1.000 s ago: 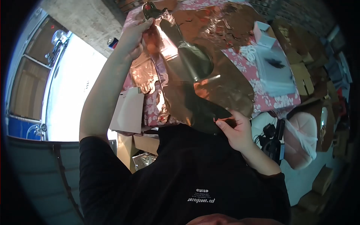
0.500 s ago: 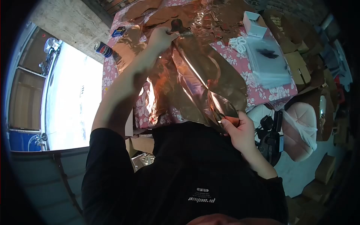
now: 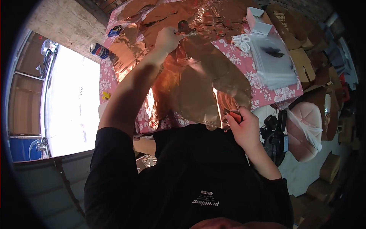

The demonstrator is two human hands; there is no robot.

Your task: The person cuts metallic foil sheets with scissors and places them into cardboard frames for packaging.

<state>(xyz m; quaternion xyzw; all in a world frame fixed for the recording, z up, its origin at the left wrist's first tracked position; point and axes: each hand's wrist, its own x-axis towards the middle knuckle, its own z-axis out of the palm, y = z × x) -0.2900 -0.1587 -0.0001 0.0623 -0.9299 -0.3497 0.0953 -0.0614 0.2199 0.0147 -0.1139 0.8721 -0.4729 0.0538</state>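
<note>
A large, limp copper-coloured foil balloon [image 3: 206,84] lies across the front of the table, rounded at its outline and creased. My left hand [image 3: 169,39] is closed at its far end, fingers pinching the foil beside a dark rounded tab [image 3: 183,26]. Near my body, my right hand [image 3: 246,125] is closed with thumb and fingers on the balloon's near right edge. A small dark and orange piece [image 3: 234,115] shows between those fingers; whether it is folded foil or a separate thing I cannot tell.
More flat copper foil [image 3: 164,17] covers the table's far side. Clear plastic bags [image 3: 274,70], white loops [image 3: 241,42] and a white box [image 3: 258,22] lie at right. A blue can [image 3: 100,51] and small blue box [image 3: 114,31] stand at left. A pinkish chair [image 3: 305,131] is beyond the table.
The foil between my hands has flattened out from a sharp lengthwise fold. My left hand has shifted slightly right; my right hand has barely moved and still grips the near edge.
</note>
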